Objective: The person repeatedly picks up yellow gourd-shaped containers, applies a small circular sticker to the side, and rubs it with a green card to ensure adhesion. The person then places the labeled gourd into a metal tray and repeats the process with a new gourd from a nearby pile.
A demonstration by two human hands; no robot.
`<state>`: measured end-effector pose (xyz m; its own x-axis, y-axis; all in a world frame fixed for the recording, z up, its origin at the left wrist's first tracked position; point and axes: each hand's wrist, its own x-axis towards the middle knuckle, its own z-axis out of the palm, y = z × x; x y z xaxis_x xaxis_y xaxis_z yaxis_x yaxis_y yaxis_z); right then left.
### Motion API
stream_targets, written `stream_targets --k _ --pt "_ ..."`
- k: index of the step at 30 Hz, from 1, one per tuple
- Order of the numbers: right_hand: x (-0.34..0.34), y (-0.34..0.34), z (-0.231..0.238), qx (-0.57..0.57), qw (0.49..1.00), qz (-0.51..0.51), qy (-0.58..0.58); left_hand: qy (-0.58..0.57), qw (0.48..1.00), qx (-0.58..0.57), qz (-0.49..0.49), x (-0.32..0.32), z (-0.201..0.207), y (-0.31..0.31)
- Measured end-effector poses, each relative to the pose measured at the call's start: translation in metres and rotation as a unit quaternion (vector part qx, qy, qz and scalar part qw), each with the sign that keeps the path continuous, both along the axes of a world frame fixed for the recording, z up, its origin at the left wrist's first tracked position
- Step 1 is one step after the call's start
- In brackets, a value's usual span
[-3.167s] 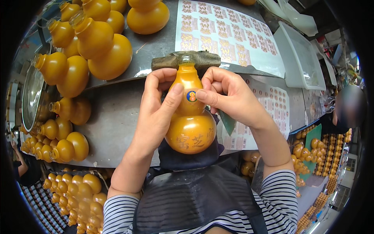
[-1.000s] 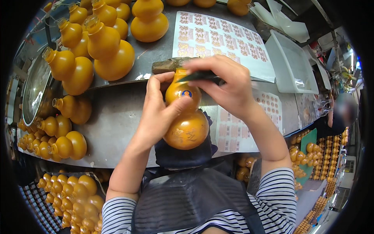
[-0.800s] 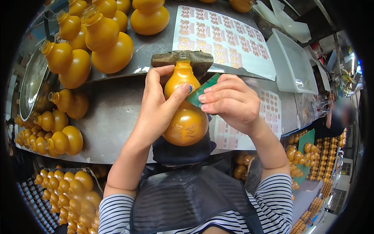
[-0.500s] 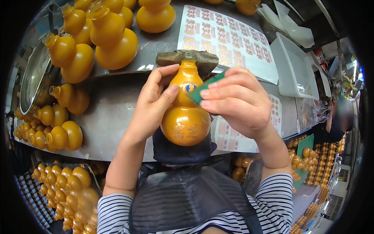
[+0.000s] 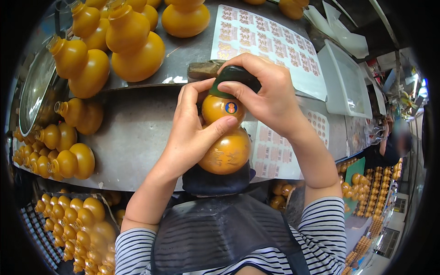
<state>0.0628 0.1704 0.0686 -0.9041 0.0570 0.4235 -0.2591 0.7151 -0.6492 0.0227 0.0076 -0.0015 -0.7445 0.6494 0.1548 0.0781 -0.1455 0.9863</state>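
A yellow gourd-shaped bottle (image 5: 224,151) lies in front of me, its rounded base toward me on a dark pad (image 5: 215,178) and its neck end by a worn block (image 5: 204,69). On its upper bulb is a small round blue sticker (image 5: 231,107); faint lettering marks the lower bulb. My left hand (image 5: 195,121) wraps the bottle from the left, thumb across its waist. In my right hand (image 5: 263,87) is a flat green scraper (image 5: 236,81), pinched between thumb and fingers, its edge over the neck, which it hides.
Several more yellow gourd bottles (image 5: 137,50) stand at the left and far side. A large sheet of stickers (image 5: 266,36) and a smaller sheet (image 5: 277,153) lie on the metal bench (image 5: 133,142). A white plastic bin (image 5: 343,78) is at the right. A person (image 5: 394,142) is farther off.
My right hand has moved up the bottle, turning the green scraper from beside the sticker to over the neck. My left thumb has shifted down to the waist, and the bottle has rolled slightly.
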Motion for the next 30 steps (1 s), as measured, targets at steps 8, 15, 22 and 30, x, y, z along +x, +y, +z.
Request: stream_targets --k 8,15,22,30 --pt "0.058 -0.013 -0.021 0.172 0.968 0.005 0.182 -0.143 0.986 0.086 -0.026 -0.001 0.008 -0.006" --pt "0.032 -0.003 -0.034 -0.259 0.950 -0.172 0.014 -0.018 0.999 0.029 0.008 -0.001 0.001 0.001" --pt "0.014 -0.001 0.000 -0.057 0.997 -0.050 -0.034 -0.071 0.995 0.070 -0.018 0.000 0.009 0.000" --pt "0.027 -0.042 -0.018 0.256 0.947 -0.013 0.193 -0.172 0.981 0.088 0.007 -0.012 0.008 -0.013"
